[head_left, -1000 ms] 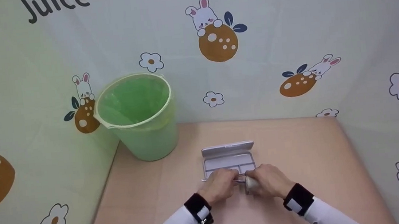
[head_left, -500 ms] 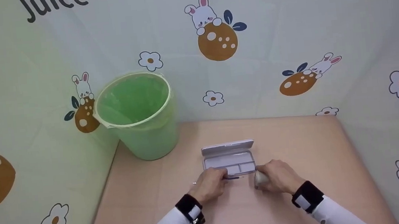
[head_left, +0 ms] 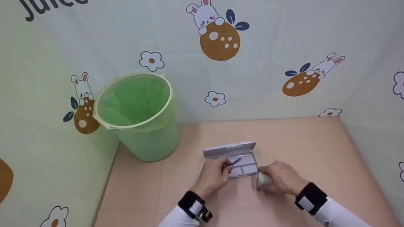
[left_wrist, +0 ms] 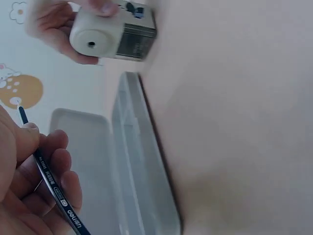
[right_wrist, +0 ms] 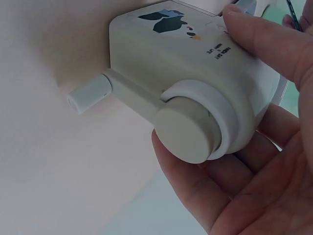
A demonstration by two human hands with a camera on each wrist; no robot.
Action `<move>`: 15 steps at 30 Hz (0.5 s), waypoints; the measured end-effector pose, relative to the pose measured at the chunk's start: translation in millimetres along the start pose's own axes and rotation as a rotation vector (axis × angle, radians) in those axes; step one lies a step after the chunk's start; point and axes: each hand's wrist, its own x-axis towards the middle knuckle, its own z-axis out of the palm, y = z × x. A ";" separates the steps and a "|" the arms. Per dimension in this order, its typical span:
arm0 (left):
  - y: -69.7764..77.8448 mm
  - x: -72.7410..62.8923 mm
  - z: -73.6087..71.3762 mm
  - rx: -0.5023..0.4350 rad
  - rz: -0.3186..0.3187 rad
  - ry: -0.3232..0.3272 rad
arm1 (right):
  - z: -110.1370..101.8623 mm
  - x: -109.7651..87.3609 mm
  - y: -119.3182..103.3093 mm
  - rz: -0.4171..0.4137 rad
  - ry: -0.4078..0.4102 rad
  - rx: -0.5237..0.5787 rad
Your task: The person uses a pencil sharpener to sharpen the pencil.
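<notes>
My left hand (head_left: 212, 174) pinches a dark pencil (head_left: 235, 161) between thumb and fingers, above an open pencil case (head_left: 229, 149). The pencil's pale sharpened tip (left_wrist: 19, 103) shows in the left wrist view, with white lettering along the barrel. To the right of the case, my right hand (head_left: 285, 179) grips a cream hand-crank pencil sharpener (head_left: 262, 182). In the left wrist view the sharpener's round pencil hole (left_wrist: 91, 44) faces the camera, beside a dark see-through shavings drawer (left_wrist: 134, 43). Its crank handle (right_wrist: 92, 94) sticks out in the right wrist view.
A green bucket (head_left: 153, 144) with a clear liner stands at the back left of the table (head_left: 293, 141). The case's lid is raised towards the back, and its tray has compartments. A printed cloth (head_left: 256, 60) hangs behind and at both sides.
The pencil has come away from the sharpener. My left hand moved left, then up over the case with the pencil tilted. My right hand shifted slightly right with the sharpener, then stayed put.
</notes>
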 end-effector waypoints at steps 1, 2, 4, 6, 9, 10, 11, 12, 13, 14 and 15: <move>1.4 1.9 -1.3 -0.016 -0.003 0.002 | -0.2 0.5 -0.2 0.003 -0.004 0.004; 2.5 3.7 -2.4 -0.030 -0.006 0.004 | -0.3 0.8 -0.3 0.009 -0.008 0.006; 4.5 7.1 -4.4 -0.047 -0.007 0.010 | -0.1 1.6 -0.4 0.019 -0.014 0.012; 5.4 9.9 -5.9 -0.047 -0.004 0.021 | 0.3 1.9 -0.4 0.022 -0.013 0.013; 5.8 13.5 -7.9 -0.033 0.000 0.038 | 1.0 1.6 -0.6 0.022 -0.009 0.005; 5.5 14.6 -8.5 -0.030 0.000 0.043 | 1.2 1.4 -0.7 0.025 -0.009 0.000; 5.2 15.8 -9.2 -0.024 -0.001 0.049 | 1.3 1.2 -0.8 0.027 -0.009 -0.004; 5.0 17.1 -10.0 -0.020 -0.002 0.056 | 1.2 1.0 -0.9 0.030 -0.010 -0.006; 5.0 18.3 -11.1 -0.017 -0.007 0.062 | 1.1 1.0 -1.0 0.033 -0.011 -0.007; 5.1 19.6 -12.2 -0.018 -0.012 0.069 | 0.9 1.0 -1.0 0.034 -0.011 -0.008; 5.3 20.8 -13.4 -0.020 -0.018 0.078 | 0.7 1.2 -1.0 0.033 -0.010 -0.009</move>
